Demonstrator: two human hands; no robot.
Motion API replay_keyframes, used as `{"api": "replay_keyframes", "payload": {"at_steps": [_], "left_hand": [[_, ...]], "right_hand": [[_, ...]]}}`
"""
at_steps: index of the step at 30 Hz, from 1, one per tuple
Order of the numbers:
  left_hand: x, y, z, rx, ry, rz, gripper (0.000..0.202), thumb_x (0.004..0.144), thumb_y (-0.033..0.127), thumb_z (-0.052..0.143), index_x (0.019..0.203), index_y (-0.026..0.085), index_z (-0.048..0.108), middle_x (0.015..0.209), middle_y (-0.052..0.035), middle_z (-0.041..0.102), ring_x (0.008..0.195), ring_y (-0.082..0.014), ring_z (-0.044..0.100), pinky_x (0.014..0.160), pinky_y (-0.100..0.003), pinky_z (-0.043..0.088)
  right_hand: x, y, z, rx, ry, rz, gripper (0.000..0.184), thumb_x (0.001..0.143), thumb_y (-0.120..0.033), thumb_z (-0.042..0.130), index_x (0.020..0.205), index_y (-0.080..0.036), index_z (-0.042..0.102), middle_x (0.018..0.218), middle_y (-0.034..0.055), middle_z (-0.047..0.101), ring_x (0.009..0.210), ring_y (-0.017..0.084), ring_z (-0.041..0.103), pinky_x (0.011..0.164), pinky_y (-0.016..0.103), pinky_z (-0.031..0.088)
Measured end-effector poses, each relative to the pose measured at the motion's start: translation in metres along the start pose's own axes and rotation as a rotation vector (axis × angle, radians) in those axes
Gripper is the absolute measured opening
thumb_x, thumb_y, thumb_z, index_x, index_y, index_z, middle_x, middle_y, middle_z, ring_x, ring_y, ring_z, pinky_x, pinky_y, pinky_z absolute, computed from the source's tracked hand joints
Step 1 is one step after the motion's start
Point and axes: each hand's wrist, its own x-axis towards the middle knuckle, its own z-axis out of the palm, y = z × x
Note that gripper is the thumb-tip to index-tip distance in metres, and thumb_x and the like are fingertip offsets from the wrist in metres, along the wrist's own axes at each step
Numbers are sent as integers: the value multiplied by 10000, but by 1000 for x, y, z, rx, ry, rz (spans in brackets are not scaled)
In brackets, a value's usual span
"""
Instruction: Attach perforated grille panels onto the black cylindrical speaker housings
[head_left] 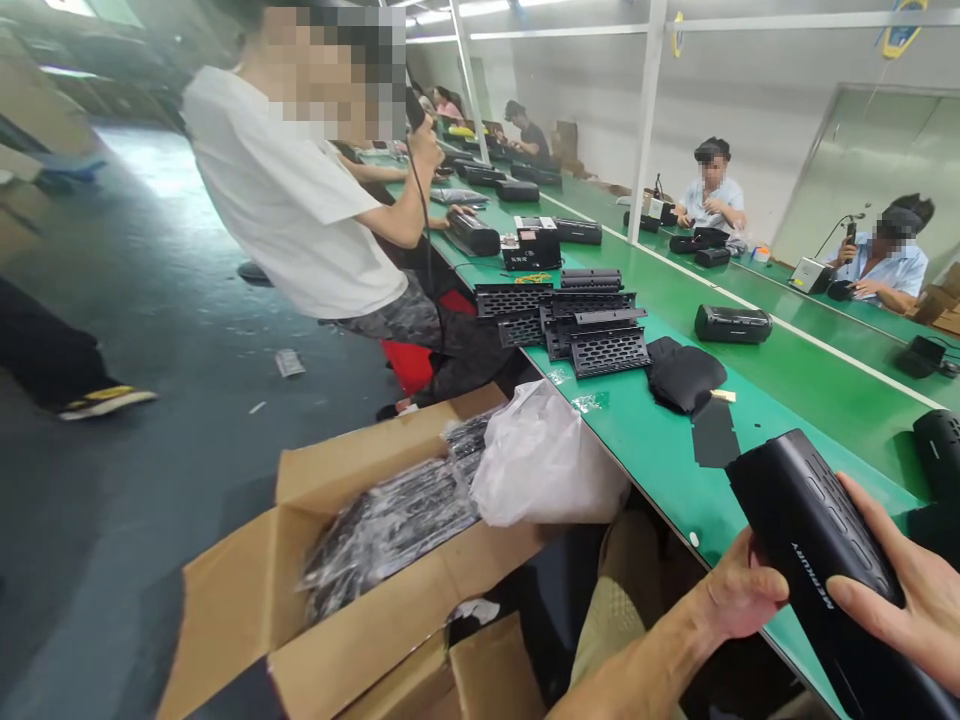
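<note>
Currently, the left hand point(739, 590) and right hand point(904, 590) gripped a black cylindrical speaker point(806, 545); perforated black grilles point(592, 325) lay stacked at 11 o'clock.

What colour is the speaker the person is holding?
The speaker is black, shown best in the head view.

Above the black speaker point(814, 560) in your left hand point(739, 590) and right hand point(907, 590), you have open air over the green workbench point(660, 470). Farther along, toward upper centre, a black fabric pouch point(686, 378) and stacked black grilles point(592, 325) stand in your way. At lower left, a white plastic bag point(544, 460) and open cardboard box point(375, 600) block you.
</note>
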Motion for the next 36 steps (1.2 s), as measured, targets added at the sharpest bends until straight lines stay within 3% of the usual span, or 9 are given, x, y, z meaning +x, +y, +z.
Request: {"api": "replay_keyframes", "payload": {"at_steps": [3,6,9,12,17,23,29,33,36], "left_hand": [[3,-3,-2,-5,31,14,673,546,467,992,1108,159,787,1017,-108,808,1155,-388,717,1079,-492,496],[7,1,-2,1,70,33,662,553,426,978,1126,161,782,1010,-104,809,1137,-383,724,1060,-488,509],[10,14,-1,29,109,82,731,535,381,968,1208,199,749,1115,-111,798,1197,-413,695,1076,-531,496],[15,26,1,83,129,143,837,541,368,959,1322,238,688,1251,-121,763,1266,-434,655,1100,-573,477],[24,25,6,162,125,145,911,592,437,937,1427,269,615,1353,-126,718,1313,-440,624,1129,-615,452],[27,73,-4,466,127,157,1098,596,612,949,1548,307,495,1518,-118,603,1493,-411,445,1250,-590,321],[29,149,-8,828,-80,52,1141,529,388,1022,1547,352,509,1659,-85,431,1484,-434,429,1222,-535,371],[28,129,-13,641,3,132,1022,534,343,972,1479,322,585,1563,-79,536,1383,-428,523,1184,-542,408],[22,86,-13,378,157,164,988,574,328,895,1501,301,553,1477,-82,626,1387,-416,536,1210,-574,369]], "right_hand": [[9,-3,-2,8,10,8,1023,878,-803,554,1710,-324,202,1149,61,793,965,381,771,828,481,637],[9,7,-6,25,92,-66,940,880,-787,587,1677,-382,298,1391,62,702,1142,393,726,910,496,625],[-6,28,9,87,396,-238,914,839,-746,693,1622,-369,410,1635,76,471,1386,446,558,1028,543,576],[-19,46,45,178,681,-348,1118,783,-704,799,1681,-332,247,1708,118,307,1518,489,359,1156,639,444],[-2,41,81,160,970,-506,992,764,-451,917,1572,-303,361,1582,183,436,1407,470,488,1145,716,358],[-15,32,53,282,906,-397,748,809,-477,859,1436,-292,494,1492,155,541,1371,438,530,1092,619,436],[-31,52,44,313,764,-314,729,829,-534,825,1455,-345,503,1515,99,561,1389,411,539,1066,525,503],[-29,62,31,299,690,-292,736,816,-567,841,1460,-374,541,1477,82,603,1295,388,637,954,433,600],[-29,61,31,513,618,-296,982,814,-789,723,1633,-410,338,1573,114,524,1270,414,654,909,465,634]]}}
